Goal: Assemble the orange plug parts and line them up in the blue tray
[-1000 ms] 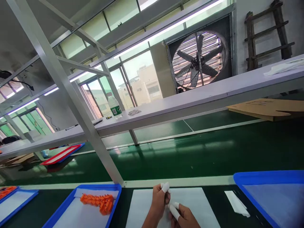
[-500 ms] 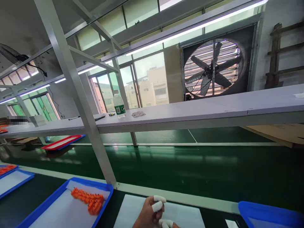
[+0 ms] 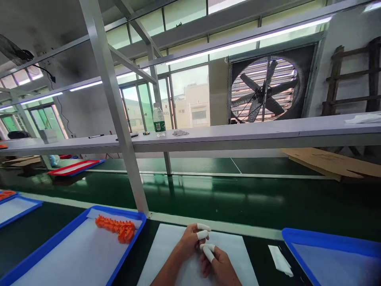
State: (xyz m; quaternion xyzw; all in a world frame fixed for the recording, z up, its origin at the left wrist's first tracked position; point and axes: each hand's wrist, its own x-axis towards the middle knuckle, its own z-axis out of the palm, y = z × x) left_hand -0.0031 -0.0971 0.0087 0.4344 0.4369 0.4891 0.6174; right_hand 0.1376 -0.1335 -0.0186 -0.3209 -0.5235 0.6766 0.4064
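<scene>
My 2 hands sit together at the bottom of the view. My left hand (image 3: 187,244) has its fingers curled in, and my right hand (image 3: 220,266) does the same just right of it, so that the fingertips of both meet. I count 4 white finger cots (image 3: 203,235), 2 on each hand. Neither hand is spread wide. I cannot tell whether anything small is pinched where the tips touch.

Both hands hover over 1 white sheet (image 3: 166,258) that lies flat directly beneath them.

Just left of my left hand is 1 blue tray (image 3: 128,248), with 1 cluster of orange parts (image 3: 117,228) at its far end. Well right of my right hand is a 2nd blue tray (image 3: 327,238), and 1 white slip (image 3: 279,260) lies between it and the sheet. Far off to the left a 3rd blue tray (image 3: 14,206) shows at the edge, with more orange parts (image 3: 6,194) just behind it.

Beyond my fingertips runs the green belt (image 3: 238,198). 1 metal post (image 3: 119,119) rises from its near edge, up and left of my left hand.

Farther out, 1 long shelf (image 3: 253,137) crosses above the belt and carries 1 water bottle (image 3: 159,121). Below it lie 1 red tray (image 3: 74,167) to the left and 1 sheet of cardboard (image 3: 330,163) to the right.

Farthest away, on the wall, are 1 big fan (image 3: 264,89) and 1 wooden ladder (image 3: 351,73).
</scene>
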